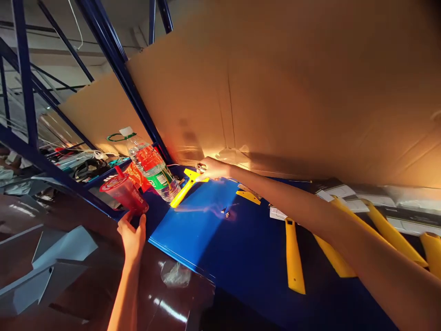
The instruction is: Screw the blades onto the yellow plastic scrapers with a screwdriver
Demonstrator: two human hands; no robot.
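At the shelf's left edge, my left hand (132,236) has its thumb and fingers around the base of a tilted red cup (126,195) with a lid and straw. My right hand (215,168) reaches far across the blue shelf, its fingers closed beside the head of a yellow T-shaped tool (186,189). Small shiny pieces (200,168) show at those fingertips; what they are is unclear. A clear water bottle (153,168) with a green label stands between the cup and the yellow tool.
Small metal pieces (225,214) lie on the blue shelf (193,230). A flat yellow piece (248,197) and several yellow handles (294,259) are to the right. Cardboard (292,92) rises behind, and a blue upright post (134,94) stands left. Grey bent sheets (65,250) lie below.
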